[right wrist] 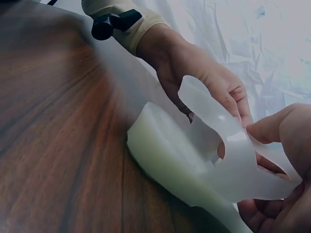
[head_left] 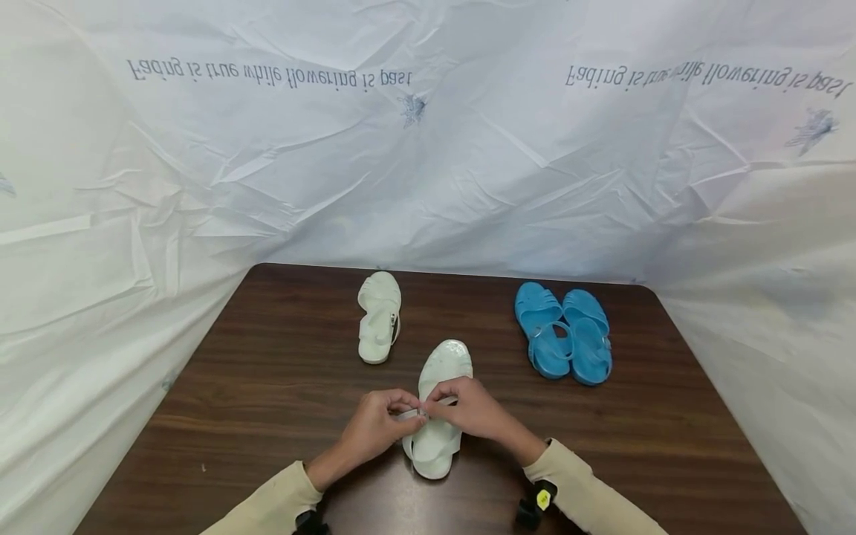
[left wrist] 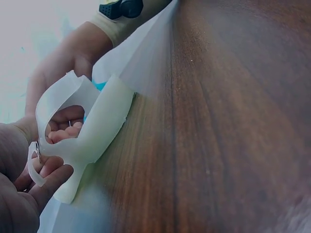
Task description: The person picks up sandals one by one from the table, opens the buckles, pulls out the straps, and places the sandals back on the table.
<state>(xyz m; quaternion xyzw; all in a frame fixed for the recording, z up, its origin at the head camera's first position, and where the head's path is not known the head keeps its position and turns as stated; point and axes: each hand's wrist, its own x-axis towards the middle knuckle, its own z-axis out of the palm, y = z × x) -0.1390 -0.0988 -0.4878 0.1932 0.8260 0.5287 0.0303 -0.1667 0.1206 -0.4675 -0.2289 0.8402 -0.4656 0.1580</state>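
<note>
A white sandal (head_left: 438, 449) stands on the table near its front, toe pointing away. My left hand (head_left: 376, 427) is at its left side and pinches the ankle strap beside a small metal buckle (left wrist: 38, 151). From the right, my right hand (head_left: 472, 409) reaches over the sandal and grips the strap (right wrist: 272, 187) with thumb and fingers. The fingertips of both hands meet at the buckle. In the left wrist view the loose strap end (left wrist: 35, 175) curves down past the left fingers. Parts of the right fingers are hidden behind the sandal's upper.
Another white sandal (head_left: 379, 319) lies further back on the left of the dark wooden table (head_left: 267, 357). A pair of blue sandals (head_left: 550, 349) sits side by side at the back right. White printed sheeting (head_left: 428, 186) hangs behind the table and along its sides.
</note>
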